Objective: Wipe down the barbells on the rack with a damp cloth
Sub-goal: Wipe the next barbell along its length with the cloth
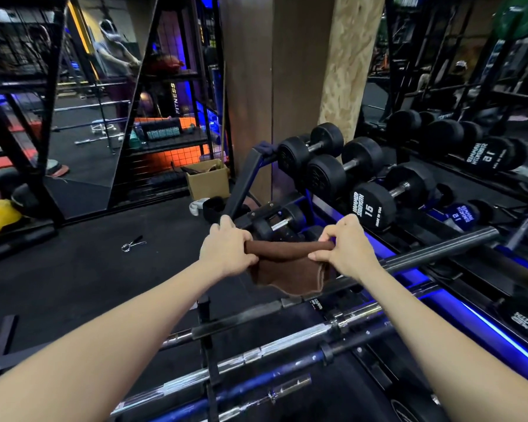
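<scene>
A brown cloth (282, 269) is stretched between both hands above the barbell rack. My left hand (226, 248) grips its left end and my right hand (345, 248) pinches its right end; the lower part hangs down loose. Just right of the cloth a dark barbell (439, 249) runs up to the right, its near end hidden behind my right hand. Below lie several more barbells on the black rack (206, 333), among them a chrome one (287, 339) and a blue one (256, 383).
Black dumbbells (369, 205) fill a blue-lit rack on the right. A wooden pillar (275, 71) stands behind. A cardboard box (208, 179) and a collar clip (131, 243) lie on the black floor at left, mirrors behind.
</scene>
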